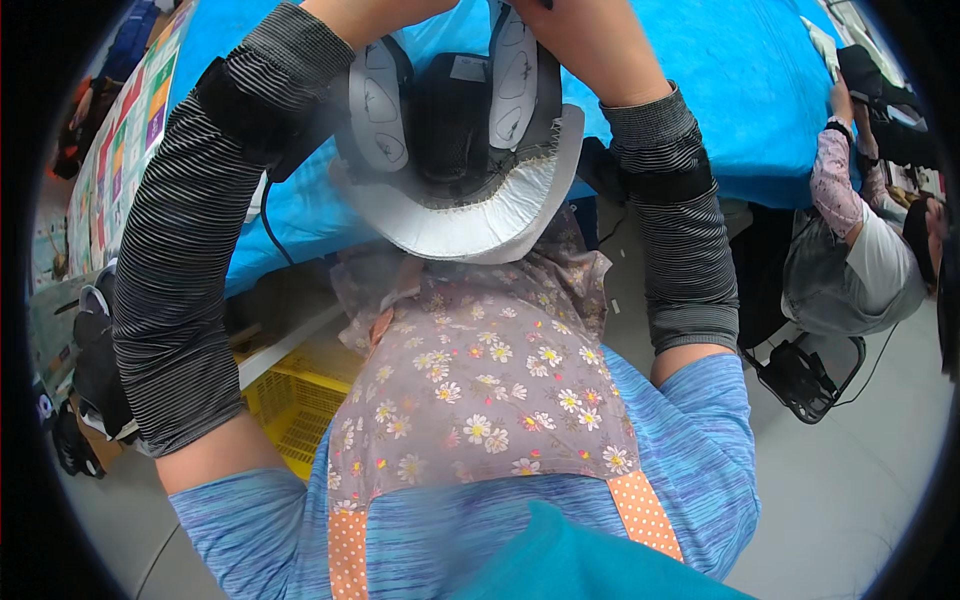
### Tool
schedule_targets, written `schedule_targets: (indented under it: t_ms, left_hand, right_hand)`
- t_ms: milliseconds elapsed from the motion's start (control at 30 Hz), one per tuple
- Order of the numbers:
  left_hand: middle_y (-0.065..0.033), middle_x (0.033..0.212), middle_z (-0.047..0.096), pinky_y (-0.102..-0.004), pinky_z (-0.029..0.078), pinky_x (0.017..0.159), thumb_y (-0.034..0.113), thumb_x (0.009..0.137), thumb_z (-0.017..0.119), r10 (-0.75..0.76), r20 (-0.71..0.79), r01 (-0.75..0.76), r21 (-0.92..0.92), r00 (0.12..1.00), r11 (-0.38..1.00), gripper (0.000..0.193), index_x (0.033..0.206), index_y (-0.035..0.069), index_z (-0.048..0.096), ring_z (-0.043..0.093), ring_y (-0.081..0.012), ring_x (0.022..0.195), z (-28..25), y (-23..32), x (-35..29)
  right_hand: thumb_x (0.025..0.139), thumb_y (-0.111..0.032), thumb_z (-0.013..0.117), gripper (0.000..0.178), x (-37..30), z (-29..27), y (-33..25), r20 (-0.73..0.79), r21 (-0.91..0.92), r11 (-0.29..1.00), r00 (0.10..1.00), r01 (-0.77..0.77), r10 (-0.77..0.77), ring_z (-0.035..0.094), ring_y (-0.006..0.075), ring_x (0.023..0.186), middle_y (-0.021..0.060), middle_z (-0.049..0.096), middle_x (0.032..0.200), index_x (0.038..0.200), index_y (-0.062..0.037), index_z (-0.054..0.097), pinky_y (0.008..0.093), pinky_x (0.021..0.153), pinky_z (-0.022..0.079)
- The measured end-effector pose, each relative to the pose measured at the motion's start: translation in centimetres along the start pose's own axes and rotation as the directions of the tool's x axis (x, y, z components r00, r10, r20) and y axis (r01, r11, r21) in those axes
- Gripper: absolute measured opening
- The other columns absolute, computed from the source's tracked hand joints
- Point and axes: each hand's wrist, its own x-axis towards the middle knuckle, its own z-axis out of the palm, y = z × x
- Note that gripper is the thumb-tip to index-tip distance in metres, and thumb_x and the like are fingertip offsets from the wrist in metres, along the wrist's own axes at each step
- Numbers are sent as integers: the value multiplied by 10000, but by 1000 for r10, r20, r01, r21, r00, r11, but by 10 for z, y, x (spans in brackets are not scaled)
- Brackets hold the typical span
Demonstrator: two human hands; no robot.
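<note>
A padded sewn piece (pixel 455 225), much like a helmet liner, lies between my forearms at the front edge of the blue-covered table (pixel 740 90). Its inside is black with a small pale label. Two light grey side pads (pixel 378 120) carry dark stitched outlines, and a curved white band with a ragged stitched edge runs along its near side. My left hand (pixel 385 12) is at the far left end of the piece, cut off by the upper edge. Over the far right end is my right hand (pixel 590 40), also cut off. The fingers of both are largely out of sight.
Below the table at left stands a yellow plastic crate (pixel 300 400). A co-worker (pixel 850 260) sits at the right with hands on a dark item (pixel 880 95). Near that seat is a black-framed object (pixel 815 375) on the grey floor. A dark cable hangs at the table's front.
</note>
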Motion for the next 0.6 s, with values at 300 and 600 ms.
schedule_targets:
  t_ms: [300,600]
  left_hand:
    - [-141,795,668,-424,533,739,124,805,697,7,-102,2,84,995,996,93,809,34,676,665,-341,803,-2,-1,-11]
    - [-109,951,656,-435,536,734,107,892,680,-177,-98,193,192,979,962,146,1032,80,652,665,-339,903,6,6,-36]
  right_hand:
    - [875,-86,621,75,-2,11,-9,-52,-261,965,999,-22,8,625,411,861,190,613,892,898,-24,586,492,698,527]
    - [801,-51,633,100,-21,0,-3,-142,-340,940,989,-16,-34,655,320,865,104,619,865,900,-57,636,428,698,560]
